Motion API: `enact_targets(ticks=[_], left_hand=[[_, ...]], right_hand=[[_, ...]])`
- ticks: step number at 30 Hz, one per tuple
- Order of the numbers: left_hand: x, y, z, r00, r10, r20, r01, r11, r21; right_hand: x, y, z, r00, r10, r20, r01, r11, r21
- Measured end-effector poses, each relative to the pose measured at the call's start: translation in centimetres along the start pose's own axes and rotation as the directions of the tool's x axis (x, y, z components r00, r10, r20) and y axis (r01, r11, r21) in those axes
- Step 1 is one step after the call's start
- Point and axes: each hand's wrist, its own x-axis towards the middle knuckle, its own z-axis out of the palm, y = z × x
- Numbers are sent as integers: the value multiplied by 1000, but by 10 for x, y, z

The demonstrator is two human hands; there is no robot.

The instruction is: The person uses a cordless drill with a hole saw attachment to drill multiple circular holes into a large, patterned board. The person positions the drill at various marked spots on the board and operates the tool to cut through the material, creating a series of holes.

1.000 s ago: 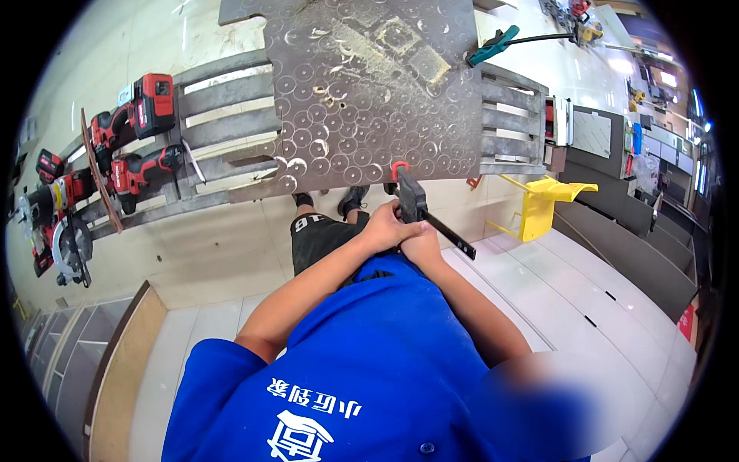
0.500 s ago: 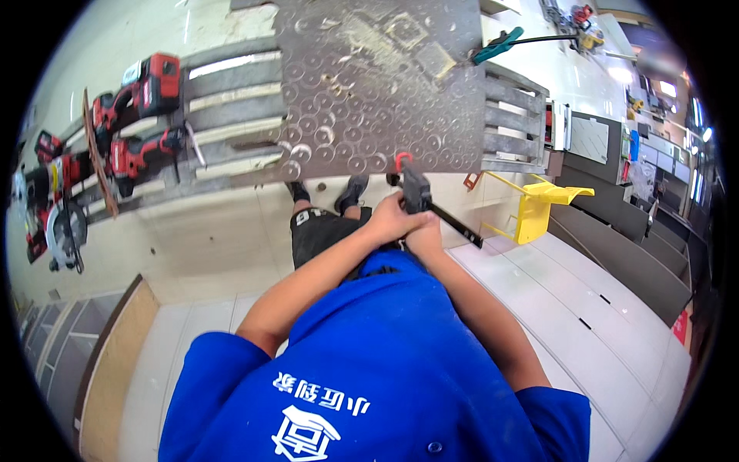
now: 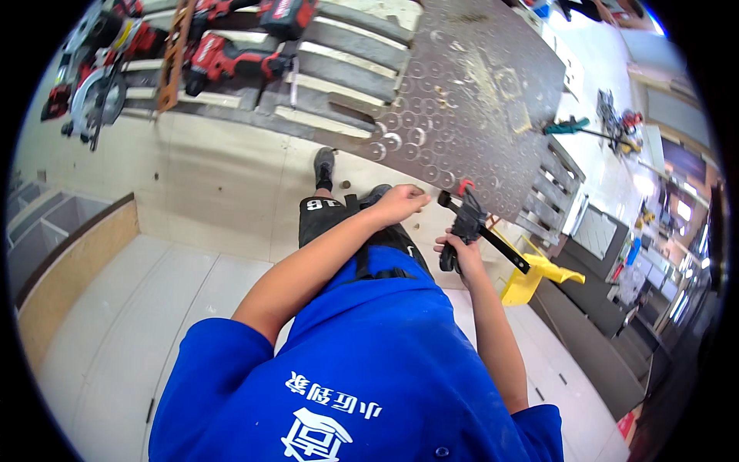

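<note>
A black bar clamp (image 3: 469,219) with a red pad sits in my right hand (image 3: 464,252), whose fingers wrap round its handle. Its dark bar slants down to the right, and the padded end lies close to the near edge of a brown board (image 3: 469,127). My left hand (image 3: 399,205) is in front of my waist, apart from the clamp. Its fingers are loosely stretched toward the clamp, with nothing seen in them.
The board, marked with rings and sawdust, lies on a slatted pallet (image 3: 350,58). On the left are a red cordless drill (image 3: 231,63) and a circular saw (image 3: 100,96). A teal-handled clamp (image 3: 566,125) grips the board's right side. A yellow stool (image 3: 531,277) stands right.
My left hand has come off the clamp and moved apart from it. My right hand holds the clamp farther right. The view has turned, so the bench now appears tilted.
</note>
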Motion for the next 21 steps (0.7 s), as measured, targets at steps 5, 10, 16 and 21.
enact_targets(ticks=[5,10,16,21], left_hand=[[63,-31,30,985,150,-90,-140,985,105],[86,-40,53,992,-121,-32,102,927,-361],[98,-47,56,995,56,-80,-91,825,-558],[100,-44,64,968,156,-197,-243,781,-575]], right_hand=[[4,-6,-2,992,88,91,-85,996,-32],[-2,-9,-2,985,86,146,-86,996,-10],[-12,-12,-13,929,218,300,-210,976,-58],[2,-3,-28,896,190,401,-170,982,-85]])
